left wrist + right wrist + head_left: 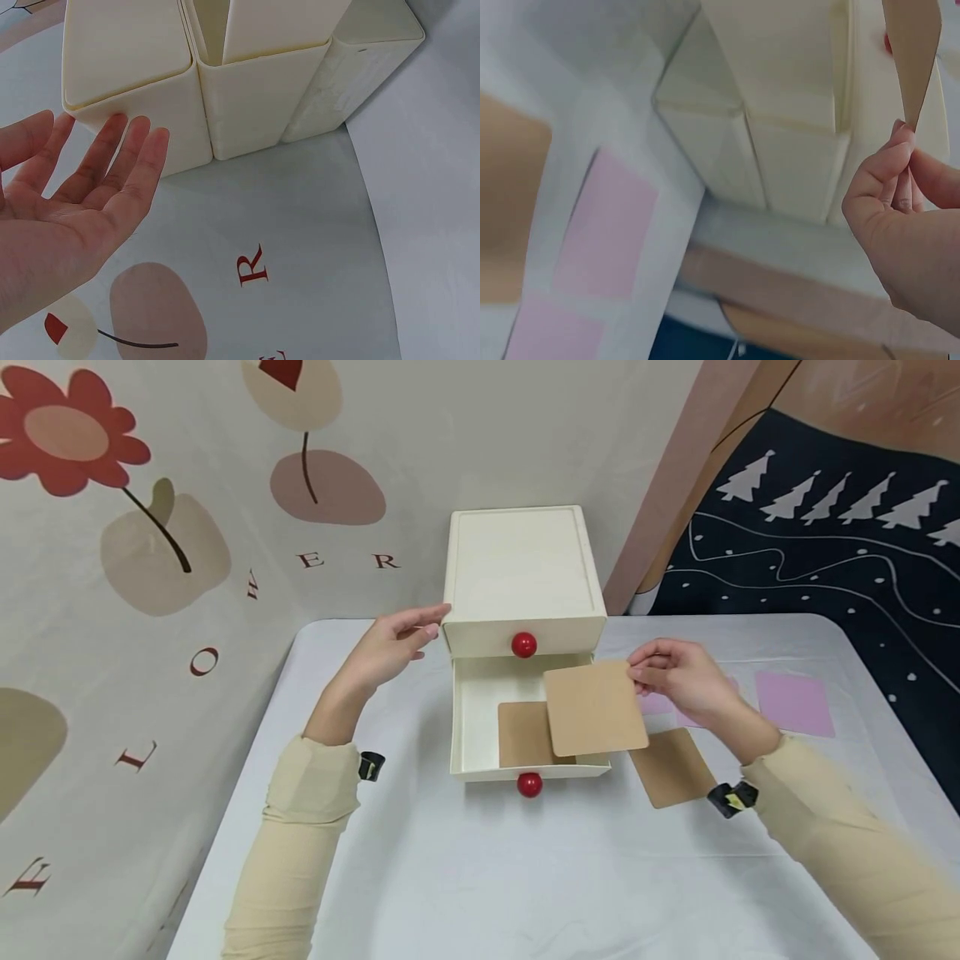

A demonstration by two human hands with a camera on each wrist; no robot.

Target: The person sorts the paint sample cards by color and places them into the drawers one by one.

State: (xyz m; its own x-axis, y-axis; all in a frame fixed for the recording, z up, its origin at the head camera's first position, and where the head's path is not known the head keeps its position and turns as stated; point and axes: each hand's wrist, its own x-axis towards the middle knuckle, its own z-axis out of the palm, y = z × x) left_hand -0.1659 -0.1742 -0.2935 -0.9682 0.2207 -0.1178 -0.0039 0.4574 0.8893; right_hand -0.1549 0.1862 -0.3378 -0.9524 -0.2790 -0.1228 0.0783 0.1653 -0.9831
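A cream drawer box (525, 564) with red round knobs stands at the back of the table. Its lower drawer (474, 727) is pulled out, and a brown square card (521, 735) lies inside. My right hand (686, 685) pinches a second brown card (596, 710) by its upper right corner, over the drawer's right side. In the right wrist view that card (916, 52) appears nearly edge-on between thumb and fingers. With fingers extended, my left hand (397, 643) touches the box's left side near the top; the left wrist view shows its fingertips against the cream wall (157, 127).
Another brown card (672, 768) lies on the white table (465, 877) right of the drawer. Pink square sheets (795, 703) lie farther right. A flower-printed cloth (420, 435) hangs behind, and a dark tree-printed cloth (817, 556) hangs at the right.
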